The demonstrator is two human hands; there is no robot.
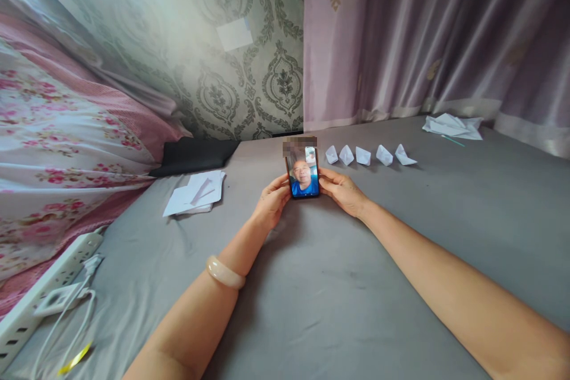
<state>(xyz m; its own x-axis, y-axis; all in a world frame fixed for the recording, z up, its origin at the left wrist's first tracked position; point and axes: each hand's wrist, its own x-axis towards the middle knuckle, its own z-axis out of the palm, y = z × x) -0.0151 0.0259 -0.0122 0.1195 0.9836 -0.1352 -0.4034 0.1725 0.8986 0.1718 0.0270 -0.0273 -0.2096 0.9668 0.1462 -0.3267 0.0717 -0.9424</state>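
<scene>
A smartphone (304, 184) stands upright at the middle of the grey sheet, its lit screen showing a person in a blue top and a small inset picture. My left hand (272, 199) grips its left edge, fingers partly hidden behind it. On the opposite edge my right hand (342, 190) holds it, thumb and fingers closed on the side. A pale bangle (225, 273) circles my left wrist. Just right of the phone, several folded white paper pieces (363, 156) sit in a row.
White paper sheets (196, 193) lie at the left, near a folded black cloth (196, 154). More paper (452, 126) rests at the far right beside a thin green stick (453, 141). A power strip (48, 276) with white cables runs along the left edge. Curtains (401, 35) hang behind.
</scene>
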